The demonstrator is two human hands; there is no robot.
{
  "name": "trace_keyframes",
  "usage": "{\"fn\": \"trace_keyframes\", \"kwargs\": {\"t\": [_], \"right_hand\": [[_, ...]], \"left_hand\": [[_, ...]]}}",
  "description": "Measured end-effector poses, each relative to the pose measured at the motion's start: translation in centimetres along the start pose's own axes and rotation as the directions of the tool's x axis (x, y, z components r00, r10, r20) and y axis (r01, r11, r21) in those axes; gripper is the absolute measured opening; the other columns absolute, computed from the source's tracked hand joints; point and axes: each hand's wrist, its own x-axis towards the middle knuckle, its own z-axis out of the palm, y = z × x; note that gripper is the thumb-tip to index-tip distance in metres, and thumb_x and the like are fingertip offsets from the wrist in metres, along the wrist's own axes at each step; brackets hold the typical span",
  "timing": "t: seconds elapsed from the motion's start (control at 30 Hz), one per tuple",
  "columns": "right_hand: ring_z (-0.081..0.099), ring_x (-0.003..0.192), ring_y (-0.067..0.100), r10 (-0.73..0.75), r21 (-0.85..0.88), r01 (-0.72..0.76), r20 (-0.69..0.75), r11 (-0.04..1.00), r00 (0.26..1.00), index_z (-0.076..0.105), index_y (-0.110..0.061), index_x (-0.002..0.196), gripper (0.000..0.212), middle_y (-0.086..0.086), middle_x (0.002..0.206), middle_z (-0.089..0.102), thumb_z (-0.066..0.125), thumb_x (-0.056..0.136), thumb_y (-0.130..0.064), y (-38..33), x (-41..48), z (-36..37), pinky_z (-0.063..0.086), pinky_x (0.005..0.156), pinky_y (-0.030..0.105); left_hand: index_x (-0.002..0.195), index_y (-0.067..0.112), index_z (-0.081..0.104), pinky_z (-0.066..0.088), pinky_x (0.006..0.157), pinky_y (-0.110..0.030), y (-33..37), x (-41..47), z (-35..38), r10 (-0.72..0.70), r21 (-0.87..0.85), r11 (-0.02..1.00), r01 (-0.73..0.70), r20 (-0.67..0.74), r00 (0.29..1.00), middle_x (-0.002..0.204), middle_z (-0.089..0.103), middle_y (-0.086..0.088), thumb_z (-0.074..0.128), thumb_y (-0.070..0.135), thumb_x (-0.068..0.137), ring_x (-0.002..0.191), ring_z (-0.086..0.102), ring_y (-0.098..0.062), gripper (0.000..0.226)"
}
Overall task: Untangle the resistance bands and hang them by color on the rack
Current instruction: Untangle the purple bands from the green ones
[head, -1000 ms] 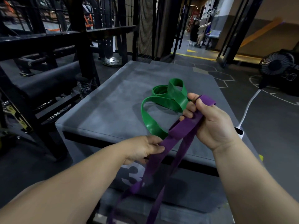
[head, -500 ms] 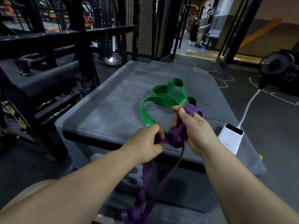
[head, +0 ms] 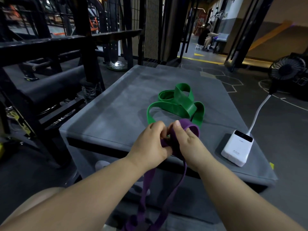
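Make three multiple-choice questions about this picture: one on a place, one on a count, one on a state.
1. Where does the green band lie? A on the floor; B on the grey box; C on a shelf.
2. How many bands show? A one; B two; C four.
3. What do the left hand and right hand grip? A nothing; B the green band; C the purple band.
Key: B, it lies on the box top; B, one green, one purple; C, both hands curl round it.

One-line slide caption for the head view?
Left hand and right hand grip the purple band; green band lies coiled on the grey box.
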Motion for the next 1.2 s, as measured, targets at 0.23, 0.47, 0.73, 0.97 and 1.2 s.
{"fn": "trace_keyframes", "kwargs": {"t": [0.23,0.47,0.73,0.97,1.2], "right_hand": [[0.041,0.059,0.019,-0.021,-0.184,0.019,-0.008,0.983,1.000,0.048,-0.006,0.068,0.047,0.009,0.064,0.040,0.052,0.095,-0.045,-1.1,-0.5,0.1,0.038,0.061,0.036],[0.045,0.063,0.021,-0.022,-0.171,0.009,-0.074,0.985,0.997,0.052,0.004,0.077,0.048,0.010,0.068,0.046,0.054,0.095,-0.040,-1.1,-0.1,-0.2,0.042,0.063,0.036],[0.059,0.067,0.011,0.011,-0.077,-0.025,-0.178,0.997,0.984,0.067,-0.026,0.078,0.025,-0.010,0.065,0.063,0.056,0.096,-0.038,-0.8,0.4,-1.3,0.050,0.079,0.038],[0.047,0.057,0.022,0.108,-0.135,-0.119,-0.085,0.984,0.990,0.064,-0.014,0.076,0.046,0.004,0.058,0.049,0.057,0.085,-0.059,-0.3,0.4,-1.4,0.041,0.064,0.041],[0.043,0.052,0.018,0.076,0.075,-0.103,0.299,0.992,0.951,0.056,-0.011,0.080,0.052,0.012,0.069,0.047,0.056,0.076,-0.063,-1.2,-1.2,-1.1,0.040,0.051,0.029]], "left_hand": [[0.094,0.021,0.039,0.048,0.070,-0.034,0.2,-0.5,0.1,-0.045,0.040,0.998,0.042,0.073,0.996,0.098,0.042,0.005,0.076,0.037,0.073,0.082,0.052,-0.016,0.045],[0.103,0.024,0.040,0.039,0.062,-0.023,0.3,-0.2,0.1,-0.189,0.080,0.982,0.172,0.325,0.927,0.088,0.048,0.012,0.061,0.054,0.085,0.078,0.049,-0.007,0.041],[0.112,0.023,0.049,0.048,0.084,-0.025,-1.3,0.4,-0.5,-0.027,-0.039,0.998,0.045,0.370,0.929,0.112,0.059,0.006,0.067,0.026,0.086,0.096,0.058,-0.008,0.032],[0.103,0.021,0.067,0.047,0.077,-0.028,-1.2,0.8,-1.7,0.069,-0.068,0.996,-0.051,0.311,0.948,0.079,0.062,0.013,0.057,0.022,0.094,0.078,0.057,-0.005,0.013],[0.079,0.031,0.060,0.054,0.080,-0.031,-0.7,1.3,-2.7,0.083,-0.319,0.947,-0.025,0.170,0.982,0.086,0.070,0.004,0.077,0.035,0.073,0.085,0.067,-0.009,0.019]]}}
